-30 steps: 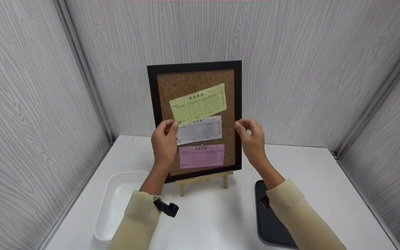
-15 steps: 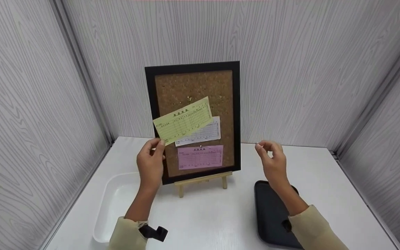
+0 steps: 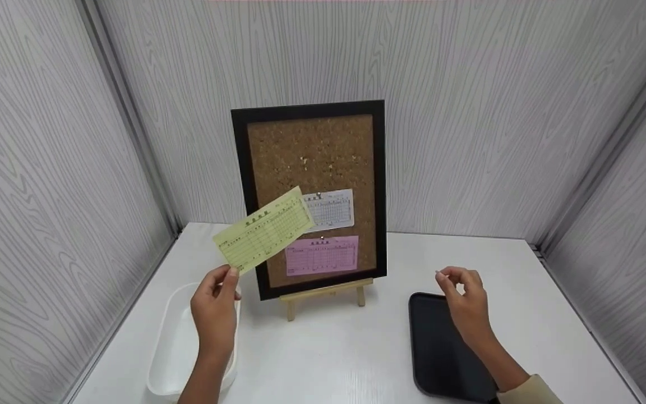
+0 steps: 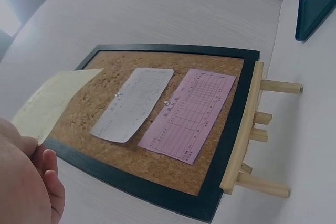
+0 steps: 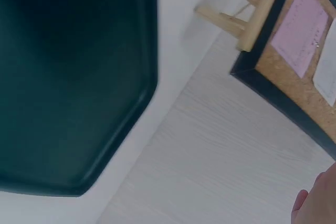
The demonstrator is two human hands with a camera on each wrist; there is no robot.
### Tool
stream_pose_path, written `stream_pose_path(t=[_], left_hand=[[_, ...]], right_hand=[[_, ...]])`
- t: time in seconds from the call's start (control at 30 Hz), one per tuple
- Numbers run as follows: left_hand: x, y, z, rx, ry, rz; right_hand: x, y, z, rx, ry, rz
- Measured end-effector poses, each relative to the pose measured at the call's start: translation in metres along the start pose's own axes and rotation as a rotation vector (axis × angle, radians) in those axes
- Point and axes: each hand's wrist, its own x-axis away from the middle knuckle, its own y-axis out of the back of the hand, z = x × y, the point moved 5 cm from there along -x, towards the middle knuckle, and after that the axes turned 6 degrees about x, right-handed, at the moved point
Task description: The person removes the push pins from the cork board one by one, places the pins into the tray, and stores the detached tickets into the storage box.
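Note:
My left hand (image 3: 215, 306) pinches a yellow paper slip (image 3: 264, 230) by its lower left corner, between thumb and fingers. The slip is tilted and overlaps the left part of a white slip (image 3: 331, 209) in the head view. Both the white slip and a pink slip (image 3: 322, 256) hang on a black-framed cork board (image 3: 317, 148), each with a small pushpin (image 4: 167, 103) at its top. Over the far part of a black tray (image 3: 441, 342), my right hand (image 3: 467, 303) holds a tiny pushpin between thumb and forefinger, mostly hidden by the fingertips.
The cork board leans on a small wooden easel (image 3: 327, 288) on the white table (image 3: 323, 353). A white plastic basin (image 3: 160, 342) stands at the left, partly behind my left forearm. Wood-grain panels (image 3: 469, 112) enclose the back and sides.
The yellow slip has come away from the cork board, moving left and down with my left hand. My right hand has moved right and down, from the board's right edge to the black tray.

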Motion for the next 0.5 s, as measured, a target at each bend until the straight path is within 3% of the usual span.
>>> stream_pose_path(t=[0.13,0.27,0.37,0.5], left_hand=[[0.01,0.015,0.011,-0.041,0.065,-0.032],[0.019,0.031,0.024,-0.077,0.156,-0.074],[0.025,0.042,0.035,-0.073,0.219,-0.108],[0.03,0.055,0.05,-0.046,0.292,-0.16]], right_hand=[[0.015,0.007,-0.019,0.052,-0.055,0.026],[0.029,0.011,-0.039,0.113,-0.164,0.087],[0.038,0.016,-0.055,0.183,-0.238,0.124],[0.047,0.021,-0.073,0.25,-0.276,0.145]])
